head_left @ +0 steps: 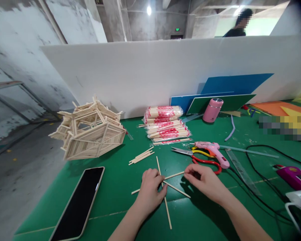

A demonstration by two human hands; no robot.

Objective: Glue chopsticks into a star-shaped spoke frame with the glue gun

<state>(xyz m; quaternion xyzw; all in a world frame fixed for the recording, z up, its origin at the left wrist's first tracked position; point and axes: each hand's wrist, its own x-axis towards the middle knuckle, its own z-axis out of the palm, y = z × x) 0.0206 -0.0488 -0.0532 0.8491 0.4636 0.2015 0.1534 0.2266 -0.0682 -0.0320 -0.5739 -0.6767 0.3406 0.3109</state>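
Several thin wooden sticks cross one another on the green table, like disposable chopsticks. My left hand [152, 187] is closed over the crossing point, its thumb and fingers gripping the sticks there. One long chopstick [168, 211] runs from under it toward me. Another chopstick [178, 190] slants to the lower right, its outer end free. My right hand [203, 180] pinches the right end of a third chopstick [175, 175], which reaches to the left hand. The joint itself is partly hidden by my left fingers. Just beyond my right hand lie red-handled scissors [183, 151] and a pink glue gun [213, 150].
A lattice model of sticks [95, 134] stands at the left, behind a phone [77, 204]. Wrapped chopstick bundles [165, 125] and a few loose sticks [141, 156] lie ahead. A pink bottle [212, 110] stands before coloured boards [233, 83]. A black cable [251, 187] crosses the right side.
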